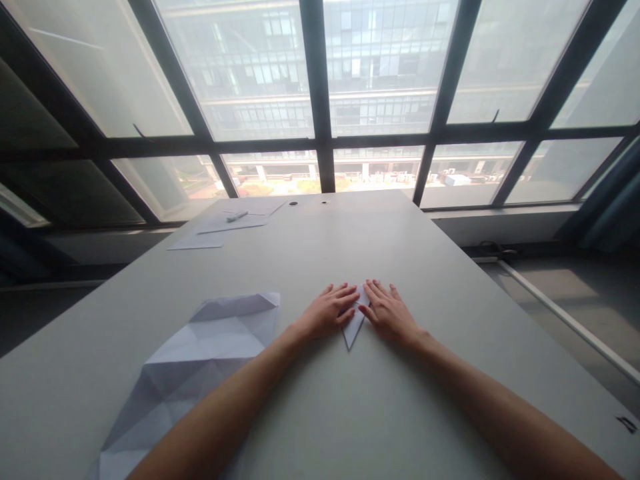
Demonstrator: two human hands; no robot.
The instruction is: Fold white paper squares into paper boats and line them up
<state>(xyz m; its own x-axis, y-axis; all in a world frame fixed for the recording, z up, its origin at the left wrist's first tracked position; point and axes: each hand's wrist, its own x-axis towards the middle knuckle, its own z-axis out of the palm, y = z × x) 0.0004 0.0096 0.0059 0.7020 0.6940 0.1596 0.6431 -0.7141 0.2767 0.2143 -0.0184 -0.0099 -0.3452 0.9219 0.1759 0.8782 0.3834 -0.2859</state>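
A small folded piece of white paper (354,328) lies on the table between my two hands, its pointed end toward me. My left hand (330,310) rests flat on its left side with the fingers stretched out. From the right, my right hand (389,310) presses on the paper's other edge, fingers extended and palm down. The fingers cover much of the paper's upper part. Beside my left forearm is a large creased sheet of paper (210,333), partly unfolded and partly hidden under that arm.
The white table (450,373) reaches to a wall of windows (380,73). Flat paper sheets (240,225) lie at the far left, with a small whitish object (237,217) on them. Two round holes sit near the far edge. A dark mark (626,425) shows at the right edge.
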